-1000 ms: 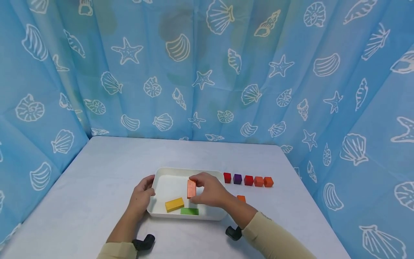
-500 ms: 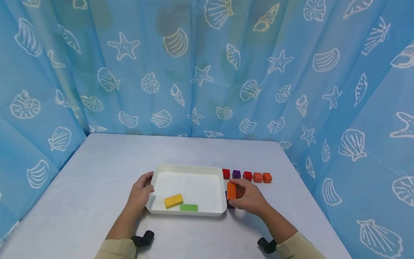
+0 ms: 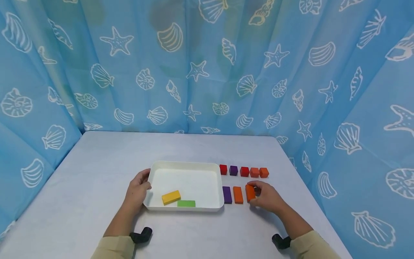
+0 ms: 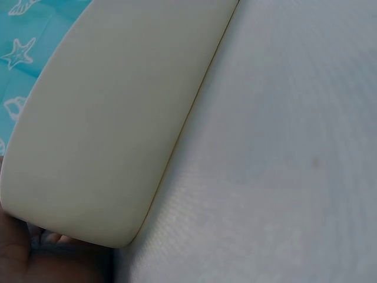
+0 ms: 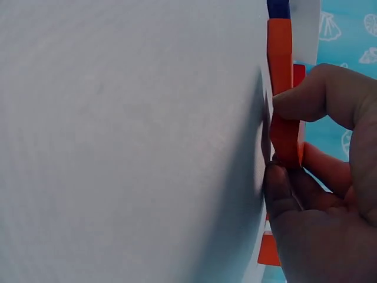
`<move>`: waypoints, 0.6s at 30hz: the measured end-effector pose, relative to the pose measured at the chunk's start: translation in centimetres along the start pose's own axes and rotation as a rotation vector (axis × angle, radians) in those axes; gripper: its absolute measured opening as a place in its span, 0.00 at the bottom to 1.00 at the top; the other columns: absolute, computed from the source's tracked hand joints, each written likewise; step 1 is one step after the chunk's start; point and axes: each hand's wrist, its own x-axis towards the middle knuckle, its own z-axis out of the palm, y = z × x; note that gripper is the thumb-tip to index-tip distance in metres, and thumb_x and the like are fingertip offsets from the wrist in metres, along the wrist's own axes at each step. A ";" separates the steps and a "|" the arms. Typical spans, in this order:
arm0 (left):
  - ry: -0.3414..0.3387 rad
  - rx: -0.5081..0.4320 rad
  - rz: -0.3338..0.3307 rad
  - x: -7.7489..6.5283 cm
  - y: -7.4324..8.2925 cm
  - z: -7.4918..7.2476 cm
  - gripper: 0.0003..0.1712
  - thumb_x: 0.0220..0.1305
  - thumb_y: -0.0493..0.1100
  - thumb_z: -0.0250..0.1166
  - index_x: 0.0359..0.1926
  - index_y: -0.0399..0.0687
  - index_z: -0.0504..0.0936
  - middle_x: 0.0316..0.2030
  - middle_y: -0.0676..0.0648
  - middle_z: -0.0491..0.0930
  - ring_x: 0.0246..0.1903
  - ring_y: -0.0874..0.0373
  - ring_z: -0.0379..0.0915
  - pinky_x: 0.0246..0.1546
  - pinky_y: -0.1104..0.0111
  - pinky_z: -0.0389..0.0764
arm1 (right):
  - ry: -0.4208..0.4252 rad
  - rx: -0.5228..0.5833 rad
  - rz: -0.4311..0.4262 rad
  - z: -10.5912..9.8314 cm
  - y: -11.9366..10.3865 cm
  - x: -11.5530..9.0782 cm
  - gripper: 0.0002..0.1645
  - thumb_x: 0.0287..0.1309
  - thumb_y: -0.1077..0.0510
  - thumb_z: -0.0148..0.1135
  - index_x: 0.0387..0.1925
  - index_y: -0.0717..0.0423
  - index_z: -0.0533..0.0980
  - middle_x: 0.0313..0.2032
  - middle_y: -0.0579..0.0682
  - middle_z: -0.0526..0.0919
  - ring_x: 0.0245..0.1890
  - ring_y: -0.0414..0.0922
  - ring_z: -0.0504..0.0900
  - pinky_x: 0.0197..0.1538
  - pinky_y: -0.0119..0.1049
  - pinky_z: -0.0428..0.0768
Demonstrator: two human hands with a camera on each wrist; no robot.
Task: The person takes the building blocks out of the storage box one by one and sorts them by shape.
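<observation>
My left hand (image 3: 137, 190) grips the left end of a white tray (image 3: 191, 180), thumb at the rim; in the left wrist view the tray's outer wall (image 4: 112, 130) hides most of the fingers. Inside the tray, near its front, lie a yellow block (image 3: 171, 197) and a green block (image 3: 186, 203). To the right of the tray, my right hand (image 3: 267, 197) pinches an orange block (image 3: 250, 193) between thumb and fingers, close over the table. Left of it, a second orange block (image 3: 238, 195) and a purple block (image 3: 227, 195) lie side by side.
Behind these blocks runs a row of small cubes: a red cube (image 3: 223, 169), a purple cube (image 3: 233, 170), another red cube (image 3: 244, 171) and two orange cubes (image 3: 259, 172). A blue shell-print curtain (image 3: 194, 72) hangs behind the white-covered table (image 3: 106, 154).
My right hand has carried the orange block from over the tray rightward, past the other orange block. My left hand stays on the tray. The head view has shifted slightly.
</observation>
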 end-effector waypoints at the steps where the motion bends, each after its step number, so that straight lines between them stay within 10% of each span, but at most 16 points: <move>1: 0.000 -0.001 0.001 0.0 0.0 0.0 0.41 0.65 0.29 0.49 0.80 0.37 0.61 0.79 0.36 0.60 0.80 0.41 0.51 0.79 0.48 0.55 | -0.007 -0.001 0.004 0.0 0.1 0.1 0.45 0.42 0.63 0.83 0.66 0.56 0.79 0.54 0.53 0.82 0.54 0.54 0.79 0.53 0.52 0.88; 18: -0.001 0.007 -0.012 -0.1 0.1 0.1 0.41 0.65 0.28 0.48 0.81 0.37 0.61 0.79 0.36 0.60 0.80 0.41 0.51 0.78 0.47 0.55 | -0.072 -0.062 0.030 -0.1 0.2 1.0 0.42 0.42 0.63 0.85 0.63 0.54 0.81 0.51 0.51 0.80 0.50 0.51 0.78 0.52 0.50 0.88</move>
